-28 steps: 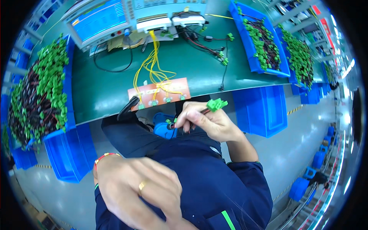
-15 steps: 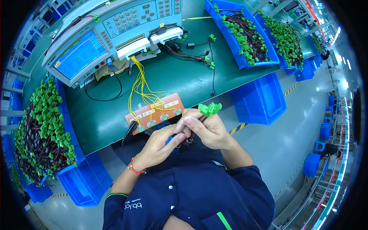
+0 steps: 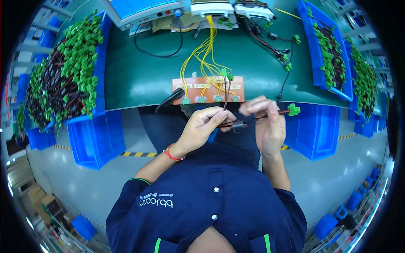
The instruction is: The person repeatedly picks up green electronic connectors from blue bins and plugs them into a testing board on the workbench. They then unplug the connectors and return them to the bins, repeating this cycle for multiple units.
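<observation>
Between my hands stretches a wire harness with red and black wires, a black cylindrical core (image 3: 239, 126) and green connectors. My left hand (image 3: 206, 125), wearing a red bracelet, pinches the wires between thumb and fingers. Two small green connectors (image 3: 227, 75) stick up from it over an orange board (image 3: 206, 92). My right hand (image 3: 268, 125) is slightly blurred, with the harness running through its fingers. A larger green connector (image 3: 293, 109) extends past its right side. On the board, yellow wires (image 3: 206, 50) lead to several small green sockets along the near edge.
Behind the board stands a test instrument (image 3: 143, 12) with white connector boxes (image 3: 212, 8). Blue bins of harnesses flank the green table (image 3: 139, 80), one at left (image 3: 101, 63) and one at right (image 3: 318, 55). Blue bins (image 3: 97, 139) also stand below. A black-handled probe (image 3: 168, 100) overhangs the board's left end.
My view has shifted downward and left, so the table things sit higher and further right. My hands, earlier close together, have moved apart, with the harness now stretched between them.
</observation>
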`<state>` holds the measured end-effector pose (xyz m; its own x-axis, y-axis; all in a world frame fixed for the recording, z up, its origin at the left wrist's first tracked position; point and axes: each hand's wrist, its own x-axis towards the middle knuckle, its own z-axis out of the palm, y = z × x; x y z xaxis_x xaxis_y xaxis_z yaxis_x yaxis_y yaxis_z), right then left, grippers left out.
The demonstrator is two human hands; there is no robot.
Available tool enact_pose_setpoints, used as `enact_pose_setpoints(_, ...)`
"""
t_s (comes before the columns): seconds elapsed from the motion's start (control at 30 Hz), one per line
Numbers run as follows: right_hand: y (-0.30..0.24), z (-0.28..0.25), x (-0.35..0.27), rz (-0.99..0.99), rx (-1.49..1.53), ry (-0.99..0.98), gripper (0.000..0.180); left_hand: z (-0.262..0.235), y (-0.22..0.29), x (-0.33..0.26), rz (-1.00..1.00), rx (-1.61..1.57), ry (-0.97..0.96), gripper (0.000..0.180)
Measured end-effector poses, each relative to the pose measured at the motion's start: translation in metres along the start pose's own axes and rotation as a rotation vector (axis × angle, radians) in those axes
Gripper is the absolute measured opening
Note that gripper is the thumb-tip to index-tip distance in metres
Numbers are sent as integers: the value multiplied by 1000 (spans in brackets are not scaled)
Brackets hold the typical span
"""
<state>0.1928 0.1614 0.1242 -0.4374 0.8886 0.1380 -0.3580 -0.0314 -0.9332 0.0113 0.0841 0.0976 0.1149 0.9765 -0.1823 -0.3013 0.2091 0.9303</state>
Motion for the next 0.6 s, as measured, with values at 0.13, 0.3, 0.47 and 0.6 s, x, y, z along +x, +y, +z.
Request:
enact_pose_setpoints(0.13,6,-8,-11,241,110,-2,41,-1,-18,-14,40,-48,137,35)
enact_pose_setpoints(0.3,30,1,-22,563,102,-53,37,-2,-23,-33,6,11,21,35)
enact_pose_setpoints(0.47,40,21,-24,576,162,-105,35,6,-27,-50,-68,116,-16,34)
enact_pose_setpoints(0.6,49,22,-26,595,220,-177,32,0,-47,-60,-2,47,108,33)
